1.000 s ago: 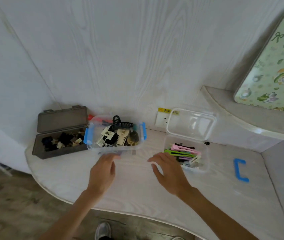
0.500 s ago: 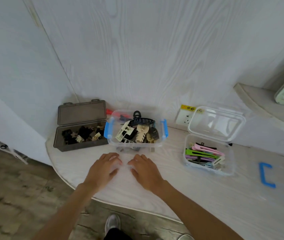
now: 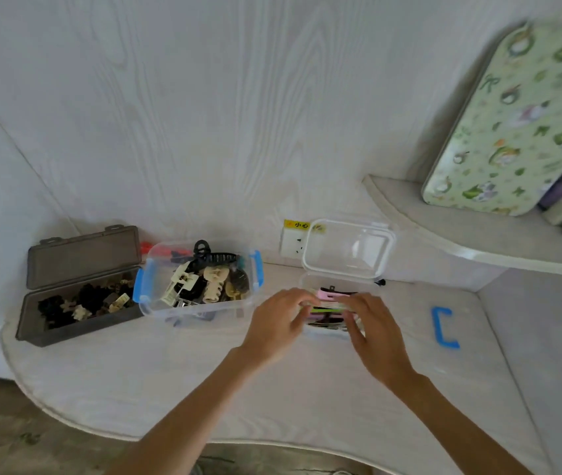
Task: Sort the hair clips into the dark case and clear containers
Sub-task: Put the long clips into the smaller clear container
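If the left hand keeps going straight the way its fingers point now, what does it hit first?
The left hand points right and slightly away, at the small clear container. Its fingertips already seem to be at that container's left wall, so that wall comes first, then the pink and green clips inside. Depth is unclear.

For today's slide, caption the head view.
Both hands reach the small clear container of coloured clips.

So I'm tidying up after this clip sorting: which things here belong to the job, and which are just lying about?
Job:
dark case
blue-latched clear container
small clear container
left hand
right hand

Lying about:
loose blue latch
patterned green tin
wall socket
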Motion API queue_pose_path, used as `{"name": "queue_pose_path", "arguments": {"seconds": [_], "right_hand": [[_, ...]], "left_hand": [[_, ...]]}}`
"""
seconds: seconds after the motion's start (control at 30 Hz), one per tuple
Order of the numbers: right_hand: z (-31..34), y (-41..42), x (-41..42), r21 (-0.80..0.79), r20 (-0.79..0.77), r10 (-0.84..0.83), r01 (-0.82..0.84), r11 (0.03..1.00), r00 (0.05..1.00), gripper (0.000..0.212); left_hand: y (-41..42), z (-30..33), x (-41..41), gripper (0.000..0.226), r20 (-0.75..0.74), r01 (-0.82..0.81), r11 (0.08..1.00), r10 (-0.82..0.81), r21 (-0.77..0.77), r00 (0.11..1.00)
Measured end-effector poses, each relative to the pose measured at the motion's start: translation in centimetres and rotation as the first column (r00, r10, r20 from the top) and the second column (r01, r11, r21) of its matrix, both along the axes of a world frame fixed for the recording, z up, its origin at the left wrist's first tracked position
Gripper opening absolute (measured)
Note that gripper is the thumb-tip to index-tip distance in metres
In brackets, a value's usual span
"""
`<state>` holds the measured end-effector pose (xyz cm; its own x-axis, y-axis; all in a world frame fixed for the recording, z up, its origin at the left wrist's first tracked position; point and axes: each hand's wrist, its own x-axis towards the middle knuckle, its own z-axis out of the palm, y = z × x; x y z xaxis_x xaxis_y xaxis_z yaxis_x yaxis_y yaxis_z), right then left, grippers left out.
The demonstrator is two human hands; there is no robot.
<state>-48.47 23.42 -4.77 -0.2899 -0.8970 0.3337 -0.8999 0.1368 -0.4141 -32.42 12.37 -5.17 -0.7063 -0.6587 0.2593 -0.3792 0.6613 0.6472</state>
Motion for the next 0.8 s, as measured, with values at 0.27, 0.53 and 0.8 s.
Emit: {"name": "queue_pose_path", "arguments": {"seconds": [0.27,0.53,0.8], "right_hand": [[-1.2,1.8,-3.2,0.175,-0.004,-0.098,0.098,0.980,0.995,0.037],[1.2,-9.5,6.4,0.088,0.050,0.221,-0.225,0.970,0.974,0.038],[5.6,-13.5,9.5,0.518,-0.223,0.235,-0.089,0.850,0.946,0.036]], "left_hand": [[-1.2,0.2,-1.4,0.030,-0.017,-0.064,0.984,0.062,-0.167,0.998],[-6.5,2.9,10.6,0.042,-0.029,-0.629,0.744,0.640,-0.224,0.767],[-9.7,4.6,16.4,0.009,0.380,-0.598,0.761,0.491,0.251,0.784]]}}
